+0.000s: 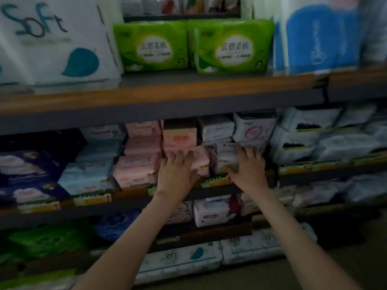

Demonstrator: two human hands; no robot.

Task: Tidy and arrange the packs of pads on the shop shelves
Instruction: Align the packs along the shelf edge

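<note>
Packs [138,170] crammed tight; upper shelf board [159,105] overhangs closely.

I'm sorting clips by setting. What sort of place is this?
Most likely a shop aisle: tiered shelves stacked with packs of pads, price labels along the shelf edges, and matching green packs lined up on the shelf above.

Shop: stocked shelves [159,97], price tags [92,198]
</note>
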